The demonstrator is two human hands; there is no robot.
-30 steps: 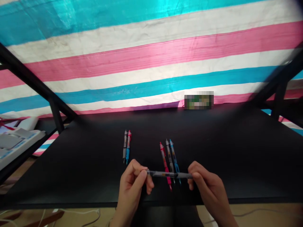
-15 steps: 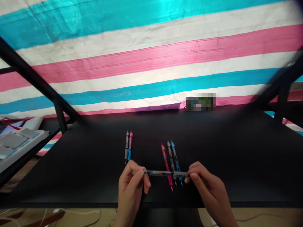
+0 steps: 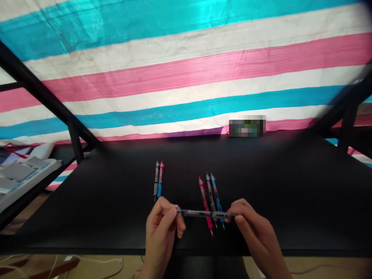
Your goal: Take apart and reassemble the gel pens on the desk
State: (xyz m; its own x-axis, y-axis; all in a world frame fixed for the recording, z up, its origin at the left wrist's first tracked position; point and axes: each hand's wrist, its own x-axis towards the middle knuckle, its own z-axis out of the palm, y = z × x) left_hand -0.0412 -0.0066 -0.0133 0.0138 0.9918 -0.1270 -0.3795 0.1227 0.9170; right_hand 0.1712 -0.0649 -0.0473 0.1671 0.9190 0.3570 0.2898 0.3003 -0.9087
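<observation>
Between my two hands a clear pen with a grey grip (image 3: 197, 213) is held level above the front of the black table. My left hand (image 3: 162, 224) pinches its left end; my right hand (image 3: 254, 226) pinches the right end, by the grey grip. Behind and partly under it lie a red pen (image 3: 202, 190), a grey pen (image 3: 209, 188) and a blue pen (image 3: 215, 186), side by side. Past my left hand rest another grey pen (image 3: 156, 178) and a pen with a red top and blue grip (image 3: 161, 178), close together.
The black tabletop (image 3: 116, 221) is bounded by slanted dark metal bars (image 3: 55, 102). A striped sheet (image 3: 186, 81) hangs behind it. A small blurred-out item (image 3: 247, 127) stands at the back edge. On the left sits a white keyboard-like device (image 3: 29, 174); cables (image 3: 99, 261) lie below.
My right hand has shifted its fingers slightly along the pen's right end. The pen and my left hand stay almost in place.
</observation>
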